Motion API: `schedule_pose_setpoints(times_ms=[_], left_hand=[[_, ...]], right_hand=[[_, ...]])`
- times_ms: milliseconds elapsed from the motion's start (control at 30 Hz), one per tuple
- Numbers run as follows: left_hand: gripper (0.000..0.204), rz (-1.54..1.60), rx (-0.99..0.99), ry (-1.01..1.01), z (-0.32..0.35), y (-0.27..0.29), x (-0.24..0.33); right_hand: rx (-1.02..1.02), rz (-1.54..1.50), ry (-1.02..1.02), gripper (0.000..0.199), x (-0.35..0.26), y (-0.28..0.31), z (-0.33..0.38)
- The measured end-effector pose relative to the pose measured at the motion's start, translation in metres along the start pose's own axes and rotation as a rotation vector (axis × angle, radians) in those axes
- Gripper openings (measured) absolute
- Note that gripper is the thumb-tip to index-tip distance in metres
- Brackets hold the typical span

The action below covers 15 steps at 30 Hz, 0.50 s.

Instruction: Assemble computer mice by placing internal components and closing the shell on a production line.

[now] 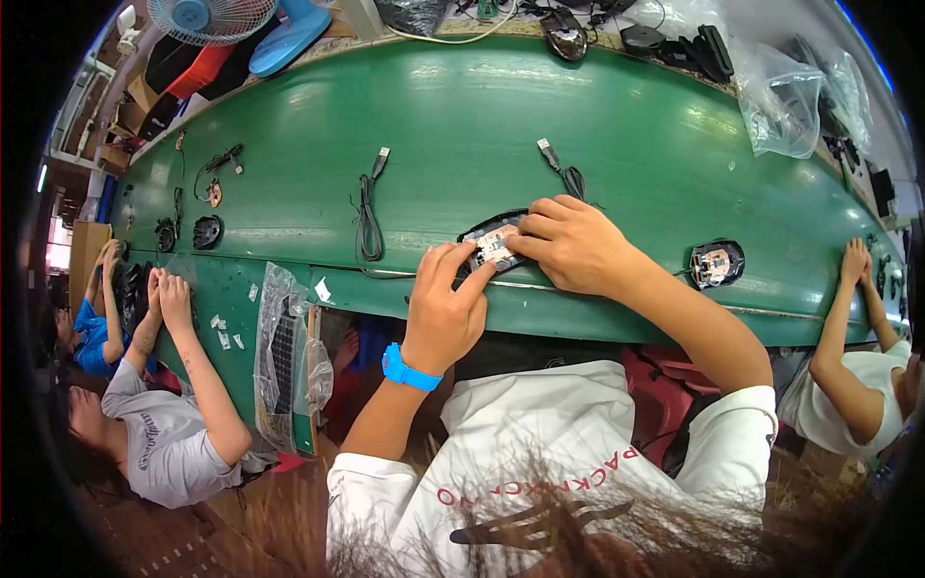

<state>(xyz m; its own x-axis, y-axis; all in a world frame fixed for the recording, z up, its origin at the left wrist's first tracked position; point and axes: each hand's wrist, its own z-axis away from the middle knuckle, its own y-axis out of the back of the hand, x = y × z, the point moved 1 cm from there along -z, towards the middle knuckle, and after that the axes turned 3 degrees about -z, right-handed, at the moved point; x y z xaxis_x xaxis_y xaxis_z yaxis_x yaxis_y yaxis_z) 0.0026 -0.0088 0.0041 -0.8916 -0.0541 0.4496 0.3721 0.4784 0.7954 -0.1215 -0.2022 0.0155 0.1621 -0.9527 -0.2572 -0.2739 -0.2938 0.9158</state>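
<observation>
We have the open mouse base (493, 241) lying straight ahead on the green worktop (443, 125), long axis slanting up-right, both hands on it: left hand (445, 308) pinching its near-left edge, right hand (570, 243) pressing its right

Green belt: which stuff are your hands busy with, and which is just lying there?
Busy with: open mouse base, pressed by left hand and right hand; its cable.

Lying there: spare cable, another open mouse, plastic bag, fan.
</observation>
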Motion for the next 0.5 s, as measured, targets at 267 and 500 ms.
schedule_pose_setpoints(times_ms=[267,500], left_hand=[[0.036,-0.033,0.058,-0.040,0.001,-0.001,-0.001],[0.034,0.008,0.078,-0.035,-0.001,-0.003,-0.003]], right_hand=[[0.052,-0.024,0.018,0.037,-0.009,0.014,-0.002],[-0.032,-0.121,-0.061,0.032,-0.019,0.006,-0.006]])
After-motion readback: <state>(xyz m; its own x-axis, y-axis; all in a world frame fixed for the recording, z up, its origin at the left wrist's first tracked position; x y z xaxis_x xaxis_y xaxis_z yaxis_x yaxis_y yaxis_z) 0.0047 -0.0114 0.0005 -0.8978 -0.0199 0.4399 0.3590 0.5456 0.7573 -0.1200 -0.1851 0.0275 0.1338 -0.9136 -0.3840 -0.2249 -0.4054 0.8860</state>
